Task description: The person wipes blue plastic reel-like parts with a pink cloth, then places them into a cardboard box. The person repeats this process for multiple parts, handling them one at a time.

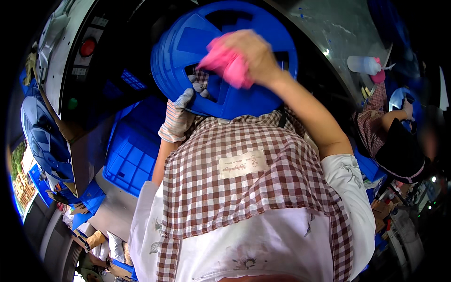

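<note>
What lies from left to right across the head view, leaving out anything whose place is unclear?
Blue ribbed parts → red button → blue crate → gloved left hand → pink cloth held in the bare right hand → whitish bottle with a pink top → co-worker's hand.

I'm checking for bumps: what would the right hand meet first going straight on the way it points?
Probably the blue disc, toward its upper-left rim; the pink cloth in the right hand may touch first. The hand is blurred, so its gap from the disc is unclear.
</note>
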### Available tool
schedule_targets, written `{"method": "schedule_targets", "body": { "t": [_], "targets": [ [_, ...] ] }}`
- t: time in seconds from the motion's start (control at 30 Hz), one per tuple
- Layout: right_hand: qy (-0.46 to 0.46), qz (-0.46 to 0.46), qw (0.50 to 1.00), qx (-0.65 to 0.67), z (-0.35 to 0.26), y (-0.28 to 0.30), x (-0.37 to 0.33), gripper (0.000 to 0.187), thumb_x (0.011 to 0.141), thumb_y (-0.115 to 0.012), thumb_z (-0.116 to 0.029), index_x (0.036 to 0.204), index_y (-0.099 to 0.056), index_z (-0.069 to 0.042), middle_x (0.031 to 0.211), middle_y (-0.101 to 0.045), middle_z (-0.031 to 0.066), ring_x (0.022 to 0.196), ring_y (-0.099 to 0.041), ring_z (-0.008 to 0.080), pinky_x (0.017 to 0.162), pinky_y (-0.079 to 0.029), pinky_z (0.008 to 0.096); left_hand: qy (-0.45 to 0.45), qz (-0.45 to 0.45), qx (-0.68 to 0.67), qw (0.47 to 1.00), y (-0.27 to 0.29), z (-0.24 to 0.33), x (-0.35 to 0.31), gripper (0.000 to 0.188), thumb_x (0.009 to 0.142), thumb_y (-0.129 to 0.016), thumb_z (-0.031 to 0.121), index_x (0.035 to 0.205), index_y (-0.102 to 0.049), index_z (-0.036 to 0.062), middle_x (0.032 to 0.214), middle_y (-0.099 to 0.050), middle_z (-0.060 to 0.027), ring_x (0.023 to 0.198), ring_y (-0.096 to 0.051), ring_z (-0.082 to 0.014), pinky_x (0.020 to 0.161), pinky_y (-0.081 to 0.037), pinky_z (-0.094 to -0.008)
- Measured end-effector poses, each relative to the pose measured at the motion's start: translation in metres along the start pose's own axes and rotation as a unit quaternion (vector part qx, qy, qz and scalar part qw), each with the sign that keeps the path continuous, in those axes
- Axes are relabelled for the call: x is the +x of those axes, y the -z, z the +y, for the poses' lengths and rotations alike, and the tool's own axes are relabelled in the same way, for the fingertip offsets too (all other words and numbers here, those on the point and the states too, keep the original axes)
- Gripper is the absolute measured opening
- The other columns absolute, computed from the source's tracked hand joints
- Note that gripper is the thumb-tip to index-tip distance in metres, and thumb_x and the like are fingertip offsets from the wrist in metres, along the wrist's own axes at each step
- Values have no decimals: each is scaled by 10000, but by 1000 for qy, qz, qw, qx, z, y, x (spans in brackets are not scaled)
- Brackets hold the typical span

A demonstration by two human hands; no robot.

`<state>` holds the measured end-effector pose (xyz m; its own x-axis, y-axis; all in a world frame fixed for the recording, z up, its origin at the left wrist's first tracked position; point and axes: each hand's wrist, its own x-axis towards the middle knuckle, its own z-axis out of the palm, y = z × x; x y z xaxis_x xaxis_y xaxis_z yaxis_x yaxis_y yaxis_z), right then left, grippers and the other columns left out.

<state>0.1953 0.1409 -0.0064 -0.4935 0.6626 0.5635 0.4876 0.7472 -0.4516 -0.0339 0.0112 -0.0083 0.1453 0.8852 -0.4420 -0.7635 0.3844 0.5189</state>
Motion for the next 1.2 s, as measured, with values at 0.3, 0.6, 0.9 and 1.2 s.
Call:
{"method": "schedule_targets", "body": {
  "t": [0.3,0.6,0.9,1.2],
  "targets": [
    [-66,50,996,26,-15,-8,-27,277,738,-613,-68,996,-658,-159,992,-677,100,996,-613,297,888,-487,397,6,9,-1,1000,14,7,3,423,871,-645,96,1251,-480,18,970,-629,-99,918,-621,-260,864,-526,-457],
    [-495,105,862,22,127,12,-8,271,818,-681,-276,1050,-628,-147,836,-683,154,817,-676,321,668,-532,425,28,-34,-51,998,22,4,7,385,879,-624,49,1238,-488,20,966,-631,-94,901,-612,-259,875,-516,-427],
    [4,-1,1000,26,-43,-24,-10,238,777,-651,-136,1011,-678,-174,1062,-680,43,1030,-634,238,838,-508,388,1,66,-41,997,35,-1,10,310,873,-614,47,1176,-555,13,985,-648,-103,961,-614,-269,906,-507,-451],
    [-300,154,938,-78,26,19,-79,212,740,-712,-102,942,-650,-113,934,-680,81,932,-627,299,787,-523,390,-11,66,-29,997,11,7,11,344,893,-598,50,1224,-515,16,1051,-634,-108,999,-611,-272,928,-502,-469]
  ]
}}
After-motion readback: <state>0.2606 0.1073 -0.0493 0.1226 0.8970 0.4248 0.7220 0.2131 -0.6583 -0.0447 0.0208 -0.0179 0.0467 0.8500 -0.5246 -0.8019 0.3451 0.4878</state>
